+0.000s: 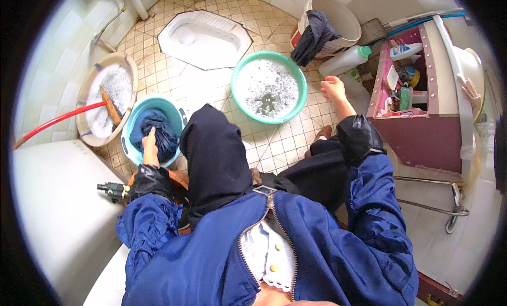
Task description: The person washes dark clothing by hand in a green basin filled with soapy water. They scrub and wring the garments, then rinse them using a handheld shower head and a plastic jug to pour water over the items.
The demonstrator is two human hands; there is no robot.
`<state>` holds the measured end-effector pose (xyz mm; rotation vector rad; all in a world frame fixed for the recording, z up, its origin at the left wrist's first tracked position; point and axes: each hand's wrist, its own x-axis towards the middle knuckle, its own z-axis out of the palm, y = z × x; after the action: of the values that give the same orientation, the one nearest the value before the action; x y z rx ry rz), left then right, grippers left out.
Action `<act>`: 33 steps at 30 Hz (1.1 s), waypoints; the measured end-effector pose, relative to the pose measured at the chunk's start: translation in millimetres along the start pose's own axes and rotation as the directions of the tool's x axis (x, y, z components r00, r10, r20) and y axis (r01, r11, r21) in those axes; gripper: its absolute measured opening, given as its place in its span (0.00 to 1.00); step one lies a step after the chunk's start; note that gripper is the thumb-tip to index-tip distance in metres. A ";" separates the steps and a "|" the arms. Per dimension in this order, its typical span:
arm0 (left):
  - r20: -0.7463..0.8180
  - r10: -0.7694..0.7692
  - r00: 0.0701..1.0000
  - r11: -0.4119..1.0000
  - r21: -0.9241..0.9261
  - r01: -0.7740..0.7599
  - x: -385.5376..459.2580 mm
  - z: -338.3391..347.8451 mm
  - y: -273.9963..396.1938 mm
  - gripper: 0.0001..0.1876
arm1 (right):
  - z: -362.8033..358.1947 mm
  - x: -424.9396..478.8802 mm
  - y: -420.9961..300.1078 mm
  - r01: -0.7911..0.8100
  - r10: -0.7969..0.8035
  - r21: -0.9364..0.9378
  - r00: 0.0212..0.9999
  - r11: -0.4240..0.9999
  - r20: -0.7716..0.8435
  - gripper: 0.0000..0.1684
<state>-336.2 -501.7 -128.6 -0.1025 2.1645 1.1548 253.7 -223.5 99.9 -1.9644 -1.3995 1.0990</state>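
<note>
My left hand (149, 145) reaches into a light blue plastic tub (181, 122) and rests on wet dark blue cloth (160, 133); whether its fingers grip the cloth is unclear. Right of my knees, my right hand (333, 88) hangs in the air with nothing in it, its fingers slightly bent. Beside it on the floor stands a green plastic basin (303, 93) with foamy water (267, 88). Dark cloth (315, 36) drapes over the rim of a large white bucket (344, 19) behind the basin.
A beige basin (134, 80) of suds holds a wooden-handled tool (112, 108); a red hose (59, 118) reaches it. A squat toilet (206, 38) is set in the tiled floor. At right are a detergent bottle (342, 61) and an open cabinet (420, 139) of toiletries.
</note>
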 end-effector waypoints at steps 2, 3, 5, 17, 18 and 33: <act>0.027 0.110 0.994 0.993 0.036 -0.111 22.6 -14.5 -6.5 0.33 | 3.2 33.2 -2.7 0.017 -0.016 0.033 0.999 0.999 -0.028 0.31; 0.075 0.084 0.994 0.995 0.054 -0.088 21.2 -5.9 6.5 0.33 | 2.2 46.0 3.3 0.023 -0.015 0.074 0.995 0.997 -0.098 0.34; 0.011 0.235 0.972 0.971 -0.045 -0.235 1.2 -3.7 20.9 0.32 | 13.6 69.3 -5.1 0.073 -0.042 0.142 0.976 0.987 -0.214 0.38; 0.173 0.148 0.974 0.989 -0.019 -0.146 -97.8 7.6 92.8 0.21 | 80.8 255.1 -34.9 0.155 0.141 0.512 0.859 0.845 -0.492 0.53; 0.272 0.171 0.947 0.985 -0.036 -0.168 -93.0 44.6 104.8 0.21 | 34.2 287.9 -6.9 0.204 0.102 0.629 0.904 0.751 -0.415 0.44; 0.836 0.394 0.382 0.914 -0.316 -0.253 -281.5 211.3 293.5 0.30 | -114.1 112.9 -141.5 0.517 -0.620 0.678 0.776 0.522 -0.114 0.22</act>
<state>-115.2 -228.7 165.8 0.7751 1.1273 1.1709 288.7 -60.6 234.2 -0.8003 -1.2956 1.1922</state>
